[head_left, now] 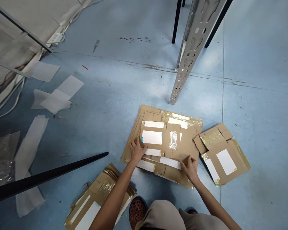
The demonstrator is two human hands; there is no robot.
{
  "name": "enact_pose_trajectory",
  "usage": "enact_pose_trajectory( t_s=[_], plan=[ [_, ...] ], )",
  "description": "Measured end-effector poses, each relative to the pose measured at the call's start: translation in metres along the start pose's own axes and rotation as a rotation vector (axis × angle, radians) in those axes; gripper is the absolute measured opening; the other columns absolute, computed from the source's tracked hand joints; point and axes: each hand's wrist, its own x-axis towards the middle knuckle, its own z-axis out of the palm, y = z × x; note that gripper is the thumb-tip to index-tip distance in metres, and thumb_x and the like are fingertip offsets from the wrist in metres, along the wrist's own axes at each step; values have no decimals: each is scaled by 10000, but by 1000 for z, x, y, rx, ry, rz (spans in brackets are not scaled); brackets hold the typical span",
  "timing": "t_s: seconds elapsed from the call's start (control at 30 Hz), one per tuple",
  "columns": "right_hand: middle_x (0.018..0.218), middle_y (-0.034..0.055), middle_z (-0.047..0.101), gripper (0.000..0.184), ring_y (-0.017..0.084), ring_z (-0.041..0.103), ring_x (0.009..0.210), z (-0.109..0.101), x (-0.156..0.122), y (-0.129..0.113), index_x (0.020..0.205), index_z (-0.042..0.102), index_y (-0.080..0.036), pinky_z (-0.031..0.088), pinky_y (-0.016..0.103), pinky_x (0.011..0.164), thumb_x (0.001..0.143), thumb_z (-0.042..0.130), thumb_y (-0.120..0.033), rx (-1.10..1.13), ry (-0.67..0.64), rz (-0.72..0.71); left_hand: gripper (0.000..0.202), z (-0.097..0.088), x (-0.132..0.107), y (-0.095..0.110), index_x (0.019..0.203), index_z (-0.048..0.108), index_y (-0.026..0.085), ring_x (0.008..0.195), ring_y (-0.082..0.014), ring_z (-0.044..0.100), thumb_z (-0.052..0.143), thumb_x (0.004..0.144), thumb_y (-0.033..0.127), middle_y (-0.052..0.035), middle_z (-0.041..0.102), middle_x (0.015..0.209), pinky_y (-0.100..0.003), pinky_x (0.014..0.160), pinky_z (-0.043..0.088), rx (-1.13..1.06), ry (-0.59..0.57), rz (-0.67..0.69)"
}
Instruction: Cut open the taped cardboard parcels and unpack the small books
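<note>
Head view: my left hand (pixel 136 151) reaches forward, curled at the flattened carton (pixel 172 153), grip unclear; my right hand (pixel 191 168) pinches its near corner. It's atop the stack (pixel 190 139), labels (pixel 151 137) running left-right.

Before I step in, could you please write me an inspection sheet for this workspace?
Surface: blue floor, scuffed and marked.
Job's things: flattened cardboard in a central stack, a lower-left pile and a right-hand bundle.
Clutter: white sheets, clear plastic and a red strip, towards the left.
Hands: left hand and right hand both touch the central stack; grip unclear.
Cables: white cables along the left wall.
Surroundings: metal post beyond the stack; black bar left.
</note>
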Motion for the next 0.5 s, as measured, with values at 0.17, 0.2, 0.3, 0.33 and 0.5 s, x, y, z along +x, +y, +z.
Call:
enact_pose_trajectory(
  t_s=[0.17, 0.2, 0.3, 0.33, 0.5],
  plan=[
    [1022, 132, 593, 564, 308, 556, 1000, 16, -3, -17, 1059, 516, -189, 446, 423, 876, 665, 539, -592, 145, -99, 20, 672, 1, 1, 5, 1342, 404, 106, 1191, -369, 410, 553, 789, 460, -201, 435, 1267, -474, 975, 336, -33, 28, -22],
    [980, 117, 609, 574, 297, 573, 956, 21, -7, -21, 1068, 515, -190, 459, 414, 851, 661, 546, -594, 188, -142, 28, 666, 2, 0, 4, 1342, 405, 109, 1187, -369, 413, 554, 790, 451, -201, 436, 1272, -478, 976, 335, -27, 35, -12],
    [939, 85, 630, 638, 267, 591, 893, 37, -23, -25, 1140, 482, -185, 472, 395, 825, 660, 553, -599, 285, -221, 6, 663, 6, -8, -4, 1355, 382, 98, 1173, -361, 430, 545, 801, 424, -207, 448, 1270, -481, 974, 342, -20, 52, 13],
    [932, 77, 629, 651, 264, 590, 887, 41, -29, -25, 1141, 479, -190, 471, 396, 828, 651, 557, -610, 285, -224, 1, 666, 8, -12, -8, 1357, 375, 94, 1172, -361, 433, 545, 802, 421, -211, 455, 1266, -482, 968, 349, -25, 55, 10],
    [859, 87, 587, 530, 282, 563, 882, 26, -25, -18, 895, 521, -211, 461, 412, 818, 645, 511, -678, 103, -50, -9, 658, 15, -18, -22, 1330, 362, 115, 1203, -334, 434, 583, 772, 387, -192, 478, 1262, -478, 985, 348, -142, 61, -18]
  ],
)
